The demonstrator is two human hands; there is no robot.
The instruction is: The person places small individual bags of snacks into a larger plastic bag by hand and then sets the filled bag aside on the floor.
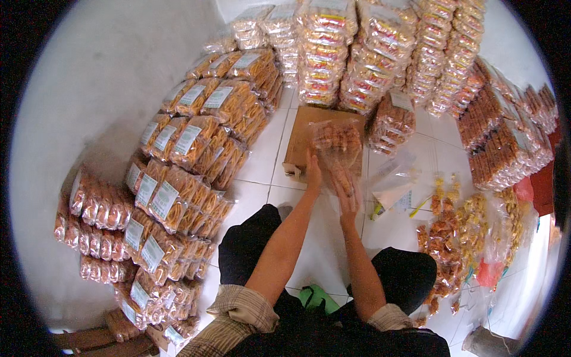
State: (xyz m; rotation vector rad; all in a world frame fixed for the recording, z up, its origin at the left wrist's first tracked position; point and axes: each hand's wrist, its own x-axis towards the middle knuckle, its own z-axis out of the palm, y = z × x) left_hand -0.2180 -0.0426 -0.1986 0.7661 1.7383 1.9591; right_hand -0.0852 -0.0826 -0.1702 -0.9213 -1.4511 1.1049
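Observation:
A clear plastic bag of brown snacks (337, 139) is held between my hands, over a brown cardboard box (299, 129) on the floor. My left hand (313, 168) lies along the bag's left side, fingers pointing away from me. Lower down, my right hand (348, 196) grips the bag's near end, where the plastic looks loose and wrinkled. Motion blur hides the exact finger positions. Right of the box stands a short stack of similar brown snack packs (392, 120). Loose clear plastic bags (392, 172) lie on the tiles by my right hand.
Labelled packs of stick snacks (178, 143) are piled along the left wall. Tall stacks of bagged snacks (323, 53) line the back. More brown packs (504, 134) sit right, near hanging-type strings of small snack packets (446, 236). A yellow-green pen-like object (419, 206) lies on the floor.

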